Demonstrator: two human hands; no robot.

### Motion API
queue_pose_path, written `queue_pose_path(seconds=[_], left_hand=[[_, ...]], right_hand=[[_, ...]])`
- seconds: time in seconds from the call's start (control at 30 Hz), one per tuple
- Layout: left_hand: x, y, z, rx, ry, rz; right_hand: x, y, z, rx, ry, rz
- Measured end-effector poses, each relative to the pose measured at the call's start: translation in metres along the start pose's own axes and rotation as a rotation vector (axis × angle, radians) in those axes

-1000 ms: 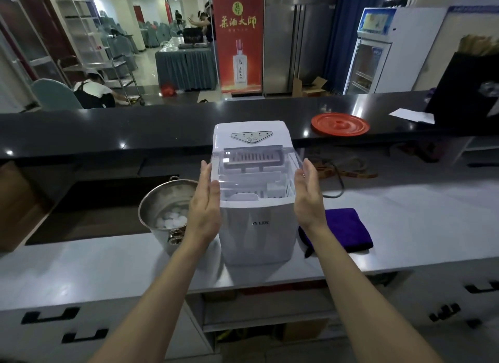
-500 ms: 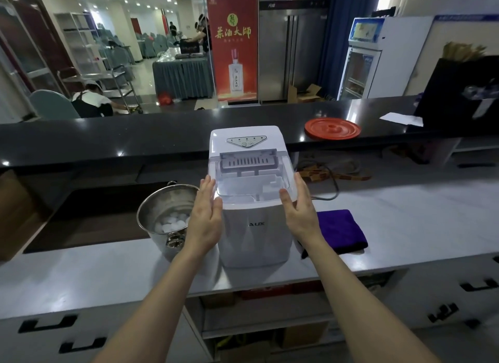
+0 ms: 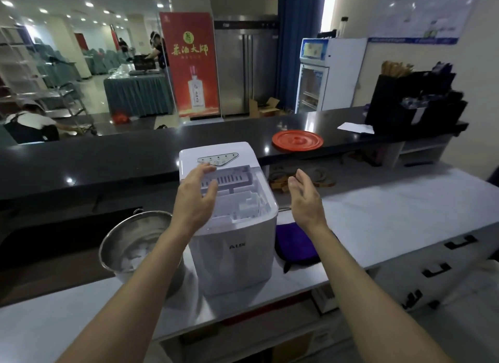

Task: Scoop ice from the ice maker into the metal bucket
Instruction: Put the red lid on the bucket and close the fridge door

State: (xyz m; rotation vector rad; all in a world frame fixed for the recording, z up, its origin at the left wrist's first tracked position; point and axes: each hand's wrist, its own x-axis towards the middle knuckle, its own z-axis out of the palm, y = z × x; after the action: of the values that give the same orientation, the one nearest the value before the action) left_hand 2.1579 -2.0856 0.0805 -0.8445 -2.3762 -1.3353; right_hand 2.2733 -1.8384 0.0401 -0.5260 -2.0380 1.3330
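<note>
Smooth grey counter, boxy plastic ice maker

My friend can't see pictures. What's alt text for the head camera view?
A person's left hand is over the clear lid of a white ice maker, right hand open beside it. A metal bucket holding ice stands left of it, a purple cloth right.

Item count, your station.
You have two hands in view, left hand and right hand; one ice maker, one metal bucket, one purple cloth, one red lid, one red banner.
</note>
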Motion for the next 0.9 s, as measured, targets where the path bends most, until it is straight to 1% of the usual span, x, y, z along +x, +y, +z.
queue_pose_path(seconds=[0.17, 0.3, 0.4, 0.53, 0.6, 0.67, 0.83, 0.9], left_hand=[[0.044, 0.036, 0.028, 0.021, -0.097, 0.042], [0.096, 0.064, 0.067, 0.034, -0.165, 0.078], [0.144, 0.076, 0.108, 0.051, -0.220, 0.058], [0.198, 0.082, 0.160, 0.112, -0.273, 0.006], [0.219, 0.082, 0.192, 0.167, -0.319, -0.031], [0.233, 0.075, 0.221, 0.229, -0.357, -0.048], [0.254, 0.040, 0.286, 0.523, -0.542, -0.028], [0.258, 0.024, 0.304, 0.587, -0.571, -0.025]], right_hand=[[0.029, 0.006, -0.020, -0.035, 0.029, -0.021], [0.075, 0.022, -0.038, -0.070, 0.031, -0.036], [0.123, 0.045, -0.049, -0.122, 0.030, -0.043], [0.183, 0.076, -0.062, -0.173, -0.031, -0.074], [0.212, 0.095, -0.071, -0.234, -0.067, -0.099], [0.238, 0.111, -0.075, -0.316, -0.124, -0.176], [0.306, 0.149, -0.075, -0.560, -0.254, -0.327], [0.326, 0.163, -0.073, -0.626, -0.282, -0.354]])
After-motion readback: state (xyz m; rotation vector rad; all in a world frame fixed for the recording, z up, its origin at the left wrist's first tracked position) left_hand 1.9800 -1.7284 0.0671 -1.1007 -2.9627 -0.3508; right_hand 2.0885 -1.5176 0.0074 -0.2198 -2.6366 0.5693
